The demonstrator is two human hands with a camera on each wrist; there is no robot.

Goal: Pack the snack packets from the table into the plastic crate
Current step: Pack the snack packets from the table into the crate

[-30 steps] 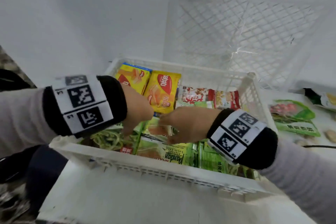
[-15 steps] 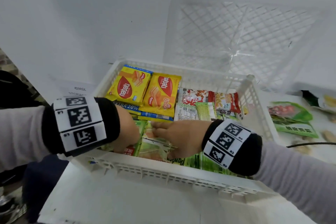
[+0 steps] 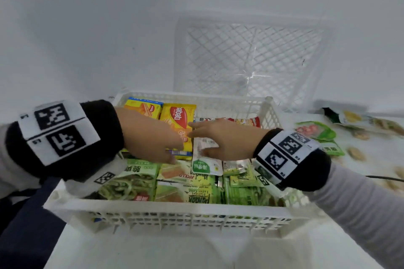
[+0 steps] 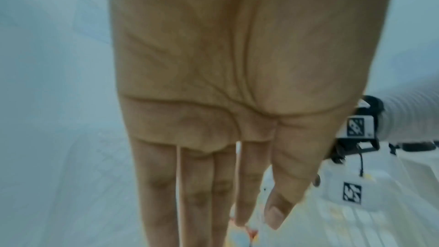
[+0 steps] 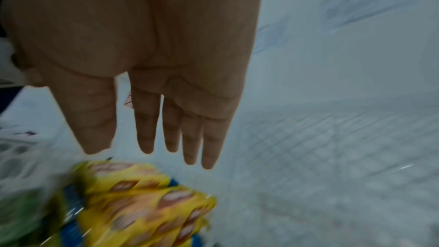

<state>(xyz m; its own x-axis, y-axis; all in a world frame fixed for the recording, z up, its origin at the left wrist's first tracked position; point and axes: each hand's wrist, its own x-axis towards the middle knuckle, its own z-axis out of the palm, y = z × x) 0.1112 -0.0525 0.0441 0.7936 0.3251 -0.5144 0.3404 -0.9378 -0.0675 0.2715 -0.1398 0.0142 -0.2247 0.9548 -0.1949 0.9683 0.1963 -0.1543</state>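
Head view: left hand [image 3: 150, 135] and right hand [image 3: 220, 137], fingers straight and together, hover over glossy yellow packets [image 3: 178, 124] lying flat inside the white lattice plastic crate [image 3: 175, 209].

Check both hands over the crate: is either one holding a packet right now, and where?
Neither. The left hand and right hand both show straight fingers with nothing gripped, above the packets in the crate.

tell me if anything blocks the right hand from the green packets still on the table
The crate's right wall stands between the right hand, inside the crate, and the green packets on the table; lifting over it clears the way.
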